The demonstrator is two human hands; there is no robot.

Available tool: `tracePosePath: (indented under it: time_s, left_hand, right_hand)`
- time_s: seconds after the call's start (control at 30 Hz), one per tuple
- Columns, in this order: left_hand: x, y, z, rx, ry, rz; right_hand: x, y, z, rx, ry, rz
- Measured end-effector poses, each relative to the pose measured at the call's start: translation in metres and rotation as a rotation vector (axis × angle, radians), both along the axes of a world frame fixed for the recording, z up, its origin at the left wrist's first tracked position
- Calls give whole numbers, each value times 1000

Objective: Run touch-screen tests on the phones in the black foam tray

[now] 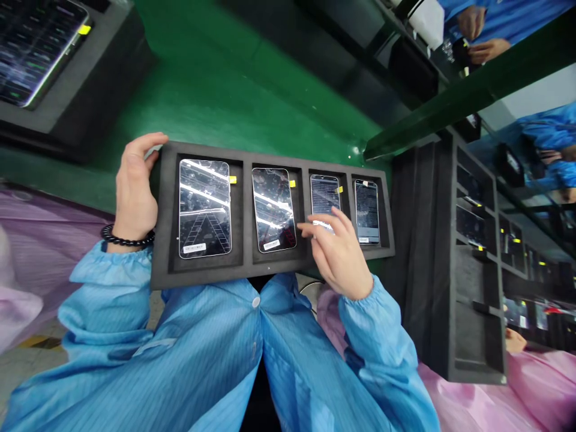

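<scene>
A dark foam tray point(243, 270) with four slots lies in front of me, and each slot holds a glossy phone screen with a yellow tab. My left hand point(134, 186) grips the tray's left end, fingers curled over its far corner, a black bead bracelet on the wrist. My right hand point(339, 249) lies over the third screen point(324, 195), fingers spread, the fingertips reaching toward the lower edge of the second screen point(273, 209). The first screen point(204, 207) and the fourth screen point(367, 210) lie untouched.
A green work surface point(234, 90) stretches beyond the tray. Another foam tray with a screen point(40, 51) sits at the far left. Stacked foam trays point(477, 258) stand on the right. Other people's hands in blue sleeves point(481, 36) show at top right.
</scene>
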State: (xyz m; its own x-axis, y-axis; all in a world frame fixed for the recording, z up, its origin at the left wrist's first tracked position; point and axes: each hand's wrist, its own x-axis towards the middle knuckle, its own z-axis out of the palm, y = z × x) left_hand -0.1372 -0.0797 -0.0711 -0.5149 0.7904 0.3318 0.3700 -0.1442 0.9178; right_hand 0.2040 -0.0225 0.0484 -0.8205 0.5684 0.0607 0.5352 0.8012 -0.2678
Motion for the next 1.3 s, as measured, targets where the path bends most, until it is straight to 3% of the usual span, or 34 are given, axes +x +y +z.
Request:
tracePosePath:
  time_s: [0.23, 0.43, 1.0, 1.3]
  left_hand:
    - [3, 2, 0, 17, -31, 44]
    - [5, 2, 3, 8, -35, 38]
    - [4, 1, 2, 8, -22, 39]
    - [3, 1, 2, 8, -12, 32]
  right_hand:
    - [-69, 61, -17, -27, 16, 41]
    - [-100, 73, -31, -7, -45, 123]
    - [-58, 40, -23, -14, -81, 144]
    - [-33, 14, -20, -60, -72, 82]
